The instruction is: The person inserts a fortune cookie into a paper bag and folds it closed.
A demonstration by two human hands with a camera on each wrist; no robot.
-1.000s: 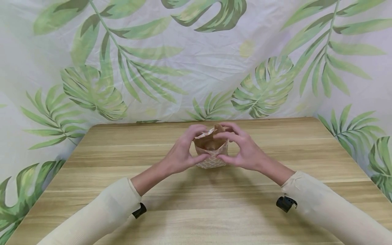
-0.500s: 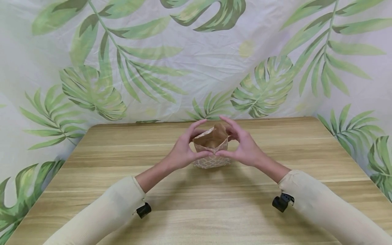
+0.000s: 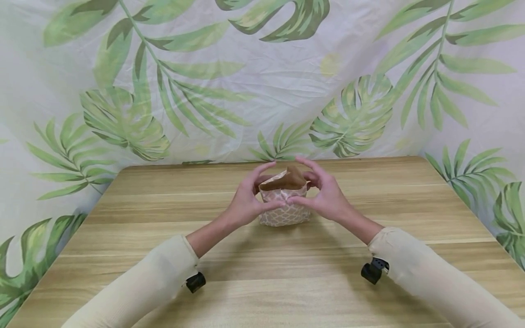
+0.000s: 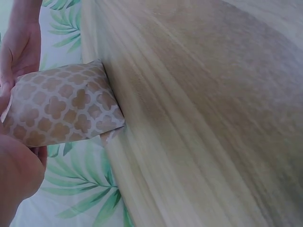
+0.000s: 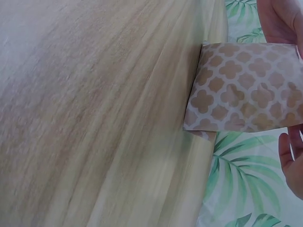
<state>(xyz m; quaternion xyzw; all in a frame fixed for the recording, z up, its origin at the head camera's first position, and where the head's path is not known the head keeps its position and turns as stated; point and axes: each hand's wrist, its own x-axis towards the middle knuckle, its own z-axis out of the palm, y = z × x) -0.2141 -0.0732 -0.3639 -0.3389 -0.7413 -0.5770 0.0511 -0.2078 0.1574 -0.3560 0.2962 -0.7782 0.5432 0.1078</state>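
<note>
A small brown paper bag (image 3: 285, 216) with a white lattice print stands upright on the wooden table, its mouth partly spread. My left hand (image 3: 246, 200) grips its left side, thumb across the front and fingers behind. On the right side, my right hand (image 3: 330, 196) holds it the same way, the two thumbs almost meeting. In the left wrist view the bag (image 4: 66, 104) appears sideways, with the left hand (image 4: 19, 170) below it. The right wrist view shows the bag's printed front (image 5: 241, 90) and the right hand (image 5: 296, 161) underneath. The inside bottom is hidden.
The wooden table (image 3: 283, 282) reaches back to a leaf-patterned cloth (image 3: 262, 91) hung behind it. Black wrist cameras hang beneath the left sleeve (image 3: 143, 273) and the right sleeve (image 3: 426, 269).
Both hands' fingers have moved from the bag's rim to its outer sides. The thumbs have settled on its front, the front rim now standing higher and the opening looking narrower.
</note>
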